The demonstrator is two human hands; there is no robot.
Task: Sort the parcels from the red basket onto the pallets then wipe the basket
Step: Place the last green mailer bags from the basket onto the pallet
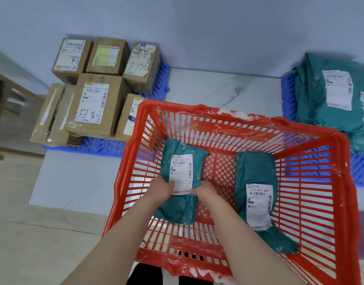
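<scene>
At far left a brown piece of furniture (pixel 4 112) is blurred and cut by the frame edge. Cardboard boxes (pixel 94 95) crowd the left pallet (pixel 107 145), hiding most of it. The red basket (pixel 310 202) covers that pallet's near corner. Inside, the left hand (pixel 161 187) and right hand (pixel 205 192) both clasp the left teal parcel (pixel 181 208), fingertips tucked out of sight beneath it. A second teal parcel (pixel 257 182) lies untouched beside it. On the right pallet (pixel 288 95), teal bags (pixel 329 95) run off frame, their labels unreadable.
</scene>
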